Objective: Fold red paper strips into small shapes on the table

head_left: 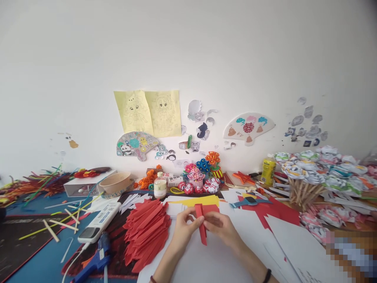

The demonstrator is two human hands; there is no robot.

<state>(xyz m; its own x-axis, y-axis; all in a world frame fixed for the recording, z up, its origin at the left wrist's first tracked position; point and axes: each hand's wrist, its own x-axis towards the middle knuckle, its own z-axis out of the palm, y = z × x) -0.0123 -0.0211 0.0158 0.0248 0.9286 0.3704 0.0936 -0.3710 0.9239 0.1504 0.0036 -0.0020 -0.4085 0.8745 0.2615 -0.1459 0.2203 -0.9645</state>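
A narrow folded strip of red paper (203,234) is held upright over white sheets, between both hands. My left hand (186,223) pinches it from the left with thumb and fingers. From the other side, my right hand (221,227) grips the same paper, its fingers partly behind a wider red flap (212,208). To the left of my hands lies a large heap of folded red paper strips (147,232). Yellow paper (203,201) sits just beyond my fingers.
A blue glue gun (96,261) and a white power strip (100,221) lie at the left. Paper flowers on sticks (303,192) crowd the right. A small bottle (160,186), a bowl (116,183) and a smartwatch (251,200) stand or lie farther back, before the wall.
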